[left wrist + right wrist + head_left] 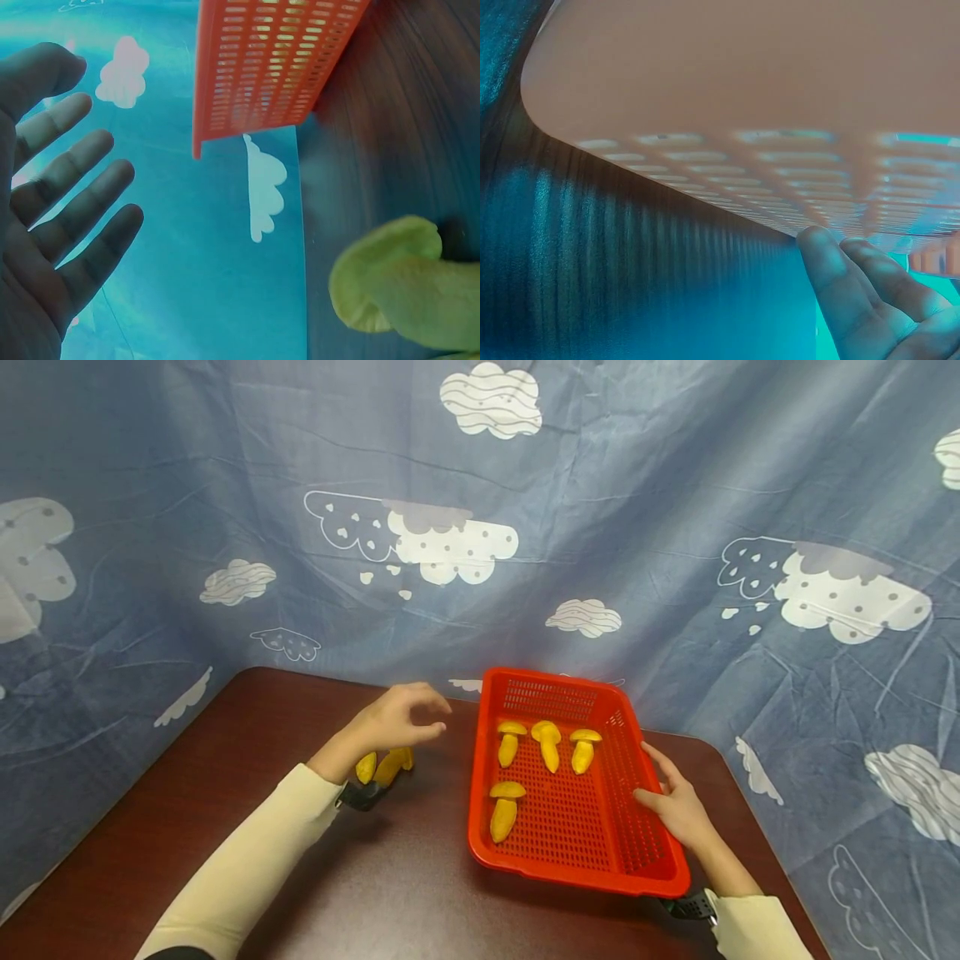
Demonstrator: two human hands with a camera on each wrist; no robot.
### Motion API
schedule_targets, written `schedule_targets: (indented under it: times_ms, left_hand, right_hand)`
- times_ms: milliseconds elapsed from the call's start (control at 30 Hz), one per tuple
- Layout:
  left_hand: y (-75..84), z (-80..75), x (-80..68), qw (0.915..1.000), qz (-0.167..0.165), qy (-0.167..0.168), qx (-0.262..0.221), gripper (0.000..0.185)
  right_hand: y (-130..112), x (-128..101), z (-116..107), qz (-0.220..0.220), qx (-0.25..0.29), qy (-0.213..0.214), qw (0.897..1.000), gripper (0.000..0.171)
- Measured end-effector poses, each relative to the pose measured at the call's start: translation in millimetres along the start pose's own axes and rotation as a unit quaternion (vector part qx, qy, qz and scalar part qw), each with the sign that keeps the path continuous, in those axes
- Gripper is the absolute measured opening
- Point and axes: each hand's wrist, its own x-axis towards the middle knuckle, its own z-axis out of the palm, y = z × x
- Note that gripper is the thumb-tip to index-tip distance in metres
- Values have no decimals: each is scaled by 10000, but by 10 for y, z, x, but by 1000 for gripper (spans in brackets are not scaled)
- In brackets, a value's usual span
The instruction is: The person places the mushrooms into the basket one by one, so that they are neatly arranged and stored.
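Head view: red basket (660, 872) on surface (225, 810), right of centre. Four mushrooms (547, 743) inside, three far, one near-left. About two more (384, 767) lie on surface left of basket, under left hand (397, 718). Left hand hovers, fingers loosely spread, holding nothing. Right hand (678, 802) rests straight-fingered against basket's right rim. Roughly two-thirds in.
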Motion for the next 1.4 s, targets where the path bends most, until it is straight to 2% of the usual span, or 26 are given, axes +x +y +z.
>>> schedule_targets:
  times_ms: [100,500,867,1033,1267,1400]
  left_hand:
    - [-37,-15,-46,9999,-85,-61,31,20]
    - [-168,-15,-280,9949,-807,-528,287,22]
    - [-275,98,-415,9870,-1331,-817,387,24]
    - [-315,154,-437,9845,-1439,-933,362,28]
    - [-347,203,-448,9835,-1403,-1102,313,26]
    - [-365,228,-442,9801,-1528,-1236,269,27]
  right_hand:
    - [13,-6,-1,13,-24,6,10000,78]
    - [32,-26,-5,-37,6,9,10000,78]
    - [20,-14,-13,68,-106,26,9999,77]
    - [14,-6,-11,112,-72,33,9999,77]
    - [15,6,-13,90,-149,47,9998,77]
    - [23,13,-15,64,-147,30,9999,77]
